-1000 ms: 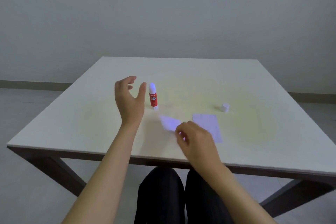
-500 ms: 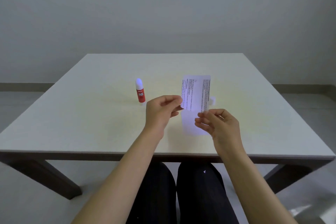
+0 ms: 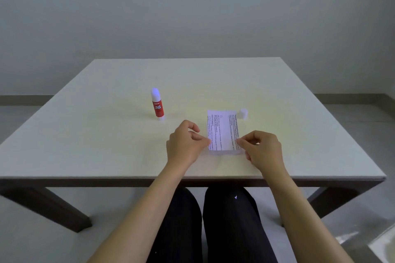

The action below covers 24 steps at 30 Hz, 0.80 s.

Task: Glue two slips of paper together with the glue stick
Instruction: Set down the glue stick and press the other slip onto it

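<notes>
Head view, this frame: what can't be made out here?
- Second slip: hidden under the printed slip; only a pale edge shows along the bottom.
- Glue on the paper: none visible.
- Print: too small to read.
- Left hand and right hand pinch the slip's sides; whether it lies flat is unclear.
- Glue stick tip: glare-blurred.

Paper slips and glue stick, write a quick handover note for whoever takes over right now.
Left hand: pinches the left edge of the printed slip.
Right hand: pinches its right edge.
The printed slip is low over the table, laid over the second slip, whose edge peeks out below; I cannot tell if they touch.
Glue stick: upright, uncapped, left of the hands. Cap: beyond the slip's far right corner.
Whether glue has been spread cannot be seen.
Left: press the slips together, recap the stick.
</notes>
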### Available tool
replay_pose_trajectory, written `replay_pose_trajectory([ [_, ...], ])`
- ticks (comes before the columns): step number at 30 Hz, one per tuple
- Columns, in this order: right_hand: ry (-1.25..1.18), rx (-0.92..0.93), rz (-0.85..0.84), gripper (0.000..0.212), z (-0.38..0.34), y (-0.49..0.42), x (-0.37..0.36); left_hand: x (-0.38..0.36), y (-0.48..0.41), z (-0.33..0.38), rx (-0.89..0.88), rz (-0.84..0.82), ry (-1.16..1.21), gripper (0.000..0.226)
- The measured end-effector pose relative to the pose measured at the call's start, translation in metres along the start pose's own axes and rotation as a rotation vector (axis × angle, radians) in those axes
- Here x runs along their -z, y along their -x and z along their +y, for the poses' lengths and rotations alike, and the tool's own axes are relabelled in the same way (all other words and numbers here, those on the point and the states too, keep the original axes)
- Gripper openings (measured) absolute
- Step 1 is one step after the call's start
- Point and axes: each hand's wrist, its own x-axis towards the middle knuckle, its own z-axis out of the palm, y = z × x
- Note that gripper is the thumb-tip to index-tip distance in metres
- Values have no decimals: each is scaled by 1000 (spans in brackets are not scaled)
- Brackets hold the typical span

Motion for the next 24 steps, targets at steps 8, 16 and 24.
replay_pose_trajectory([
  [8,86,15,-18,17,1,-4,1,-6,1,-5,22,4,-43,35],
  [16,185,70,-8,17,2,-6,-5,-10,0,-7,18,18,-87,36],
  [24,288,120,10,11,3,-2,-9,-14,2,-9,-53,65,-173,39],
])
